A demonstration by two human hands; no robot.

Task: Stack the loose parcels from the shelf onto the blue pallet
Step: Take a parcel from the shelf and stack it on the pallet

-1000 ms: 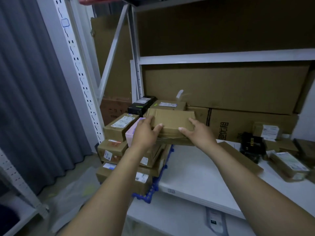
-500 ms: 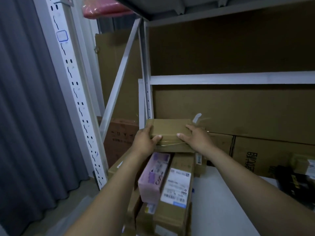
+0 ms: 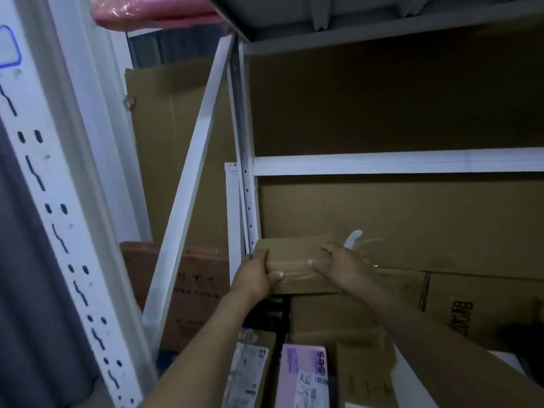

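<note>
Left hand (image 3: 256,278), taped brown parcel (image 3: 294,257), right hand (image 3: 343,270): gripped at both ends, toward six o'clock.
Grey curtain (image 3: 23,319) at nine o'clock, then a white slotted post (image 3: 67,231). The parcel looks light and stiff, its tape (image 3: 294,275) slick, so end grips suit. Other boxes (image 3: 303,375) lie below it; cardboard (image 3: 397,219) backs the dim racking (image 3: 397,161) at three.

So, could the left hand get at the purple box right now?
Not while loaded, probably: left hand and right hand both grip the brown parcel. The purple box lies uncovered below them, so nothing else blocks it.
</note>
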